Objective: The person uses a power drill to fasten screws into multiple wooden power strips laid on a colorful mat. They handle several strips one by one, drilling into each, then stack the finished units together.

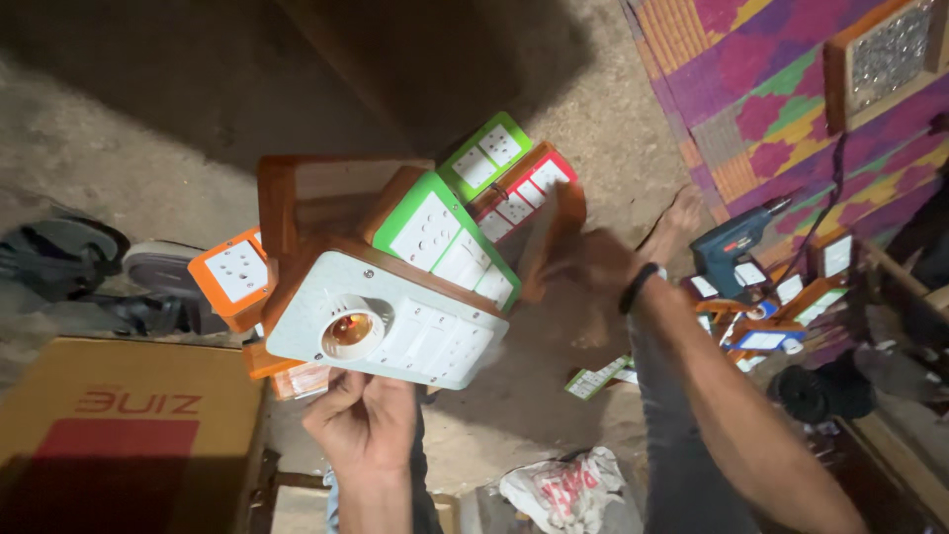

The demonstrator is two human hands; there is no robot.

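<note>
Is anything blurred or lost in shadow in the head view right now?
Head view: the right hand is motion-blurred; the white switchboard over the left hand is sharp and bright; the top-left floor lies in deep shadow.

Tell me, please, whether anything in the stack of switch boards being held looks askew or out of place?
Yes. The switch boards sit fanned at differing angles rather than squared up, with an orange-edged one jutting sideways. The left hand props the grey board with the bulb holder from below; the right hand steadies the far edge.
</note>
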